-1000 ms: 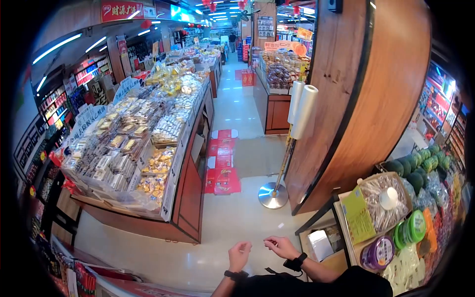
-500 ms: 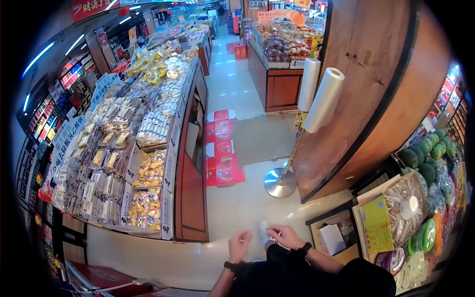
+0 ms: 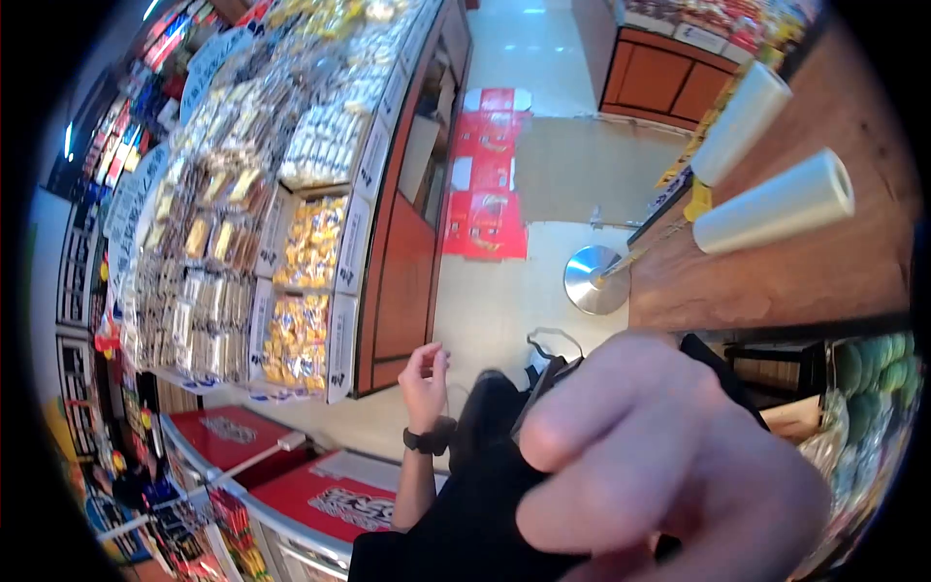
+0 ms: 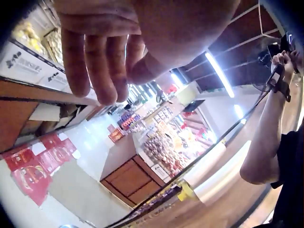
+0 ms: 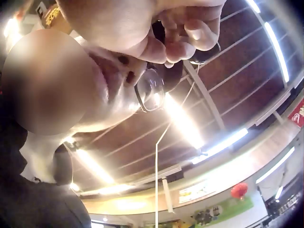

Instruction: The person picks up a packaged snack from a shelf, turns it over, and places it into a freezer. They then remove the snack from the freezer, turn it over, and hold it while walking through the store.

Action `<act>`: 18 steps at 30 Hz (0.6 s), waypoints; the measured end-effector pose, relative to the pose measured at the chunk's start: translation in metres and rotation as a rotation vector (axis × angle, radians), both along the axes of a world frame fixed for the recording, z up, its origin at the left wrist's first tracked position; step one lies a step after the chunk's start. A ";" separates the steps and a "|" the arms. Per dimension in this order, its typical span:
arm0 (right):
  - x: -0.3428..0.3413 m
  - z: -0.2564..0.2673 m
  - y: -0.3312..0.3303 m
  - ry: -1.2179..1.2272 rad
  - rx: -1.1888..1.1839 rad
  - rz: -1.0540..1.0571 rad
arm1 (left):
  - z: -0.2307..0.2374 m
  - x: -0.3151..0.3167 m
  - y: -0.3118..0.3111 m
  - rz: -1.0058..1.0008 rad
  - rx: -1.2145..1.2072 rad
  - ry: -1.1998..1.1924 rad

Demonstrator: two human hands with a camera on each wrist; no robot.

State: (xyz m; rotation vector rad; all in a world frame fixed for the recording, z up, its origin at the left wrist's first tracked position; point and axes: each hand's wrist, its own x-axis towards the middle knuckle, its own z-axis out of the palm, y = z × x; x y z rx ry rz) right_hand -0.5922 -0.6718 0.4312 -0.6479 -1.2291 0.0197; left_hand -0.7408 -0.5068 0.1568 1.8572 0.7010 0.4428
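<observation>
Raised close to the head camera, the right hand [image 3: 669, 451] looks large and blurred, with bent fingers. In the right wrist view this hand [image 5: 128, 23] is beside the glasses [image 5: 151, 90], its fingertips bunched near a dark object; whether they grip it cannot be told. The left wrist view also has the right hand [image 4: 284, 61] up at the head. Low beside the body, the left hand [image 3: 423, 390] has loosely bent fingers and holds nothing; its fingers [image 4: 97, 71] hang relaxed. A dark band [image 3: 431, 436] circles the left wrist.
A display counter [image 3: 402, 281] with packaged snacks [image 3: 223, 233] stands left. Flattened red cardboard [image 3: 485, 223] lies on the floor. A round metal stand base [image 3: 593, 279] and plastic rolls [image 3: 776, 204] are right. Red-topped cabinets [image 3: 339, 495] stand low left.
The right hand has risen from near the left hand to the head camera. The left hand has shifted left and up in view. The head view has tilted down, and the counter appears closer.
</observation>
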 end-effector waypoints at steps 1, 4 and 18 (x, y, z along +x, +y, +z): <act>0.006 -0.004 0.009 0.032 0.012 0.016 | -0.003 -0.001 0.003 0.039 -0.026 0.021; 0.043 0.000 0.035 -0.097 -0.097 -0.044 | -0.019 0.005 0.015 0.143 -0.072 0.053; 0.215 -0.024 0.188 -0.444 -0.139 -0.021 | -0.056 0.242 0.188 -0.094 -0.065 -0.083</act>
